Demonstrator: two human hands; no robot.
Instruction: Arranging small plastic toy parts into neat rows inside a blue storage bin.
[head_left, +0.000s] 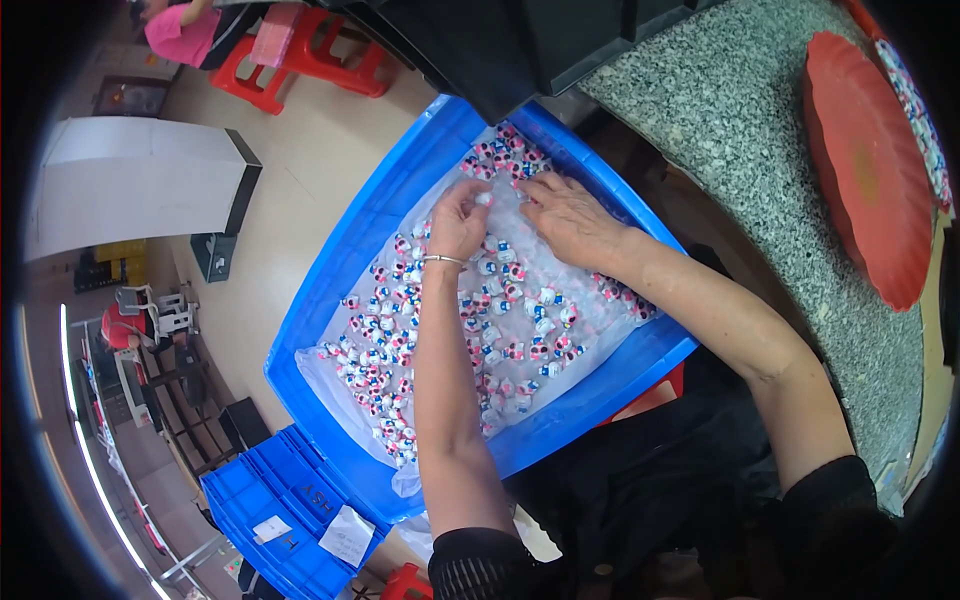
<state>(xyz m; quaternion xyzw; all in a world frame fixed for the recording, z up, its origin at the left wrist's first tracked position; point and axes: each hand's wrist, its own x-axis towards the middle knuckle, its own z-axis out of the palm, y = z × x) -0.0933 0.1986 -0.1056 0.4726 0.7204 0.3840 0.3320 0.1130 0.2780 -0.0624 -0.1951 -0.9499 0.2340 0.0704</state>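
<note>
Loads of tiny figurines in a blue bin
Left hand pinches one; right hand sits just apart, can't tell if gripping. Plastic sheet underneath, probably against scuffs.

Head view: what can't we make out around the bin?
Head view:
White piece in the left hand: partly covered by its fingers.
Whatever lies beneath the right hand: hidden by it.
Fine details of the figurines: too small.
Blue bin's far rim: partly behind black container.
Pink-clad co-worker: cut off at top.
</note>
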